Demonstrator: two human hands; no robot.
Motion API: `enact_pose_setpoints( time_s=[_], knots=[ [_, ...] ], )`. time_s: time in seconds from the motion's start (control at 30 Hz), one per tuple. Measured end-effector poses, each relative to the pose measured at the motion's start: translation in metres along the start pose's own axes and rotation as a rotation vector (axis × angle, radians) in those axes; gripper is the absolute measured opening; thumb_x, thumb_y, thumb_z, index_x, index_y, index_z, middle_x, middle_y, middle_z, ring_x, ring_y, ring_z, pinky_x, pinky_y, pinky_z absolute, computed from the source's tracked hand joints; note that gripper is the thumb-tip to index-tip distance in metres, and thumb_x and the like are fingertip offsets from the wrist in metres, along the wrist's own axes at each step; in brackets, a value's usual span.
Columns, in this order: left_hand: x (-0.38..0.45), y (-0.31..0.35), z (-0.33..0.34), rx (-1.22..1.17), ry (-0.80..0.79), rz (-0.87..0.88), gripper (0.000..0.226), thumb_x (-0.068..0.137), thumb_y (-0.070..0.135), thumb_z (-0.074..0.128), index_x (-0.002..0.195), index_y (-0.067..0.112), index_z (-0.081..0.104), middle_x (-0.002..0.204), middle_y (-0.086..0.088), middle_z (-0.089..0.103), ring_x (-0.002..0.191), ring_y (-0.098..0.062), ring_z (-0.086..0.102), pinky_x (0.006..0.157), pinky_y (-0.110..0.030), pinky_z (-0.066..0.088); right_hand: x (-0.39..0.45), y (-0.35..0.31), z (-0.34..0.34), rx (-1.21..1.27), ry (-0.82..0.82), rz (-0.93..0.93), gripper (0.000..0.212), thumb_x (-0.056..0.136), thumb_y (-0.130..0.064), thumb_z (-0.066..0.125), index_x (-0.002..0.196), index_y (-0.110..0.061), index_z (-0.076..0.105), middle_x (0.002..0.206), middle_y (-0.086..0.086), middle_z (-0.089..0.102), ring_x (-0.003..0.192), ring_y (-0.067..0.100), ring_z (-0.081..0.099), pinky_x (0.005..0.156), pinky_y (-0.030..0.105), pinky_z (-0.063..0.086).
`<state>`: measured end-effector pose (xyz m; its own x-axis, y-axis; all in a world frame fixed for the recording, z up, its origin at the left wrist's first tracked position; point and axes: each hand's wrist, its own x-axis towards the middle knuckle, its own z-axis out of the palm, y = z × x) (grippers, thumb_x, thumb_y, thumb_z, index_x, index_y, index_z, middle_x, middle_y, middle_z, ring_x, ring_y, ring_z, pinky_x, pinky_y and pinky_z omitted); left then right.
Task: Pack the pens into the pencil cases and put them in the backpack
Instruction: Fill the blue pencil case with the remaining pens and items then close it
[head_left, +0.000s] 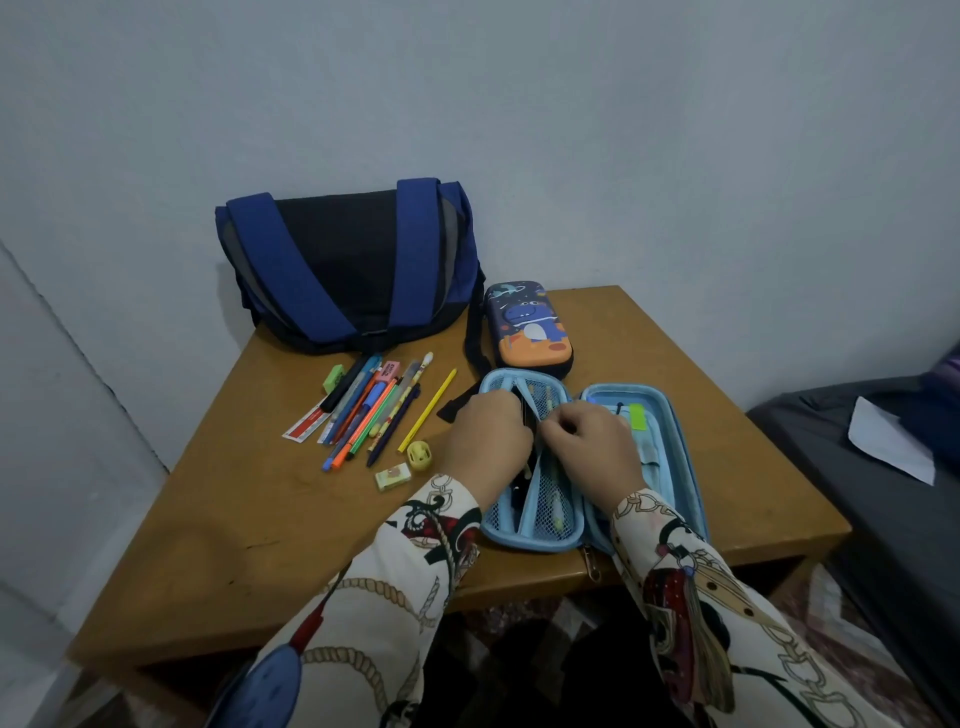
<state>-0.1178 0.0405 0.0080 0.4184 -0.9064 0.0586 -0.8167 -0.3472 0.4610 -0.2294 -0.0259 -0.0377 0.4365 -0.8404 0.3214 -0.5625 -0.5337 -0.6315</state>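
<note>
A light blue pencil case (675, 447) lies open flat on the wooden table (260, 519), with pens under its mesh pockets. My left hand (488, 441) rests over the left half, fingers curled on a dark pen at the middle divider. My right hand (597, 441) pinches the mesh flap beside it. A second, shut pencil case (530, 327) with a dinosaur print stands behind. A blue and black backpack (348, 265) sits at the back. Several loose pens and pencils (369, 410) lie left of the open case.
A green eraser (334, 378), a pink eraser (388, 370), a ruler (304, 425), a yellow sharpener (420, 455) and a small boxed eraser (393, 476) lie among the pens. Walls close in behind and at the left. A dark bed with a white sheet of paper (888, 441) is at the right.
</note>
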Motion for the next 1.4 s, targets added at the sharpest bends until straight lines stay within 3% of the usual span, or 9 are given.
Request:
enact_pose_setpoints(
  time_s=[0.17, 0.33, 0.43, 0.77, 0.93, 1.07, 1.17, 1.27, 1.4],
  knots=[
    [-0.014, 0.003, 0.006, 0.204, 0.006, 0.071, 0.029, 0.094, 0.009, 0.049, 0.067, 0.015, 0.042, 0.073, 0.000, 0.046, 0.070, -0.020, 0.046, 0.060, -0.031, 0.041, 0.000, 0.000, 0.000, 0.006, -0.001, 0.000, 0.032, 0.090, -0.024, 0.057, 0.059, -0.019, 0.054, 0.066, -0.003, 0.057, 0.072, 0.018, 0.054, 0.079, 0.033, 0.028],
    [-0.016, -0.002, 0.005, 0.347, -0.018, 0.112, 0.017, 0.095, 0.013, 0.045, 0.105, 0.011, 0.059, 0.114, -0.012, 0.051, 0.106, -0.029, 0.050, 0.080, -0.036, 0.045, 0.000, -0.001, 0.000, 0.006, 0.007, -0.002, 0.032, 0.089, -0.024, 0.058, 0.058, -0.020, 0.053, 0.065, -0.003, 0.057, 0.071, 0.018, 0.055, 0.081, 0.034, 0.031],
    [-0.015, -0.010, 0.002, 0.354, -0.014, 0.090, 0.020, 0.095, 0.014, 0.046, 0.111, 0.011, 0.057, 0.117, -0.014, 0.048, 0.106, -0.031, 0.050, 0.083, -0.039, 0.046, 0.000, -0.001, 0.000, 0.006, 0.005, 0.004, 0.030, 0.089, -0.024, 0.057, 0.061, -0.015, 0.058, 0.067, -0.001, 0.060, 0.071, 0.018, 0.055, 0.082, 0.034, 0.032],
    [-0.001, -0.030, -0.005, -0.181, -0.002, -0.072, 0.031, 0.094, 0.005, 0.046, 0.112, 0.023, 0.063, 0.106, -0.009, 0.065, 0.082, -0.025, 0.061, 0.056, -0.029, 0.042, 0.000, -0.002, -0.001, 0.013, 0.005, 0.011, 0.030, 0.089, -0.025, 0.057, 0.061, -0.015, 0.058, 0.068, -0.001, 0.061, 0.071, 0.019, 0.056, 0.082, 0.034, 0.032],
    [0.007, -0.044, -0.004, -0.515, -0.057, -0.138, 0.035, 0.091, -0.004, 0.044, 0.101, 0.024, 0.062, 0.099, -0.012, 0.061, 0.067, -0.019, 0.056, 0.062, -0.039, 0.051, -0.001, -0.003, -0.002, 0.013, 0.001, 0.005, 0.035, 0.089, -0.025, 0.058, 0.055, -0.023, 0.051, 0.071, 0.000, 0.064, 0.072, 0.018, 0.056, 0.080, 0.033, 0.030],
    [0.007, -0.046, -0.001, -0.357, -0.050, -0.065, 0.039, 0.093, -0.002, 0.038, 0.105, 0.026, 0.062, 0.070, 0.000, 0.048, 0.051, -0.017, 0.040, 0.050, -0.029, 0.032, -0.002, -0.003, -0.002, 0.009, -0.002, 0.004, 0.038, 0.089, -0.025, 0.058, 0.053, -0.026, 0.046, 0.070, -0.002, 0.062, 0.072, 0.018, 0.056, 0.083, 0.036, 0.035],
    [0.004, -0.041, -0.004, -0.124, -0.116, 0.042, 0.048, 0.095, -0.001, 0.036, 0.121, 0.033, 0.059, 0.092, -0.002, 0.057, 0.060, -0.019, 0.052, 0.048, -0.025, 0.033, -0.001, -0.003, -0.002, 0.005, -0.001, -0.003, 0.040, 0.089, -0.025, 0.058, 0.052, -0.026, 0.044, 0.068, -0.002, 0.060, 0.071, 0.019, 0.056, 0.083, 0.037, 0.037],
    [0.007, -0.038, -0.009, 0.142, -0.185, 0.147, 0.053, 0.096, -0.001, 0.036, 0.135, 0.032, 0.052, 0.125, -0.008, 0.049, 0.103, -0.026, 0.055, 0.071, -0.026, 0.043, -0.002, -0.003, -0.002, 0.008, -0.009, 0.000, 0.040, 0.089, -0.025, 0.058, 0.052, -0.026, 0.044, 0.068, -0.003, 0.059, 0.071, 0.019, 0.055, 0.084, 0.038, 0.038],
    [0.018, -0.034, -0.017, 0.295, -0.291, 0.206, 0.053, 0.094, -0.004, 0.039, 0.136, 0.025, 0.053, 0.132, -0.008, 0.049, 0.116, -0.027, 0.052, 0.085, -0.033, 0.045, -0.002, -0.001, -0.002, 0.006, -0.013, 0.004, 0.036, 0.090, -0.026, 0.057, 0.055, -0.024, 0.049, 0.070, -0.002, 0.061, 0.072, 0.018, 0.056, 0.085, 0.037, 0.036]
  ],
)
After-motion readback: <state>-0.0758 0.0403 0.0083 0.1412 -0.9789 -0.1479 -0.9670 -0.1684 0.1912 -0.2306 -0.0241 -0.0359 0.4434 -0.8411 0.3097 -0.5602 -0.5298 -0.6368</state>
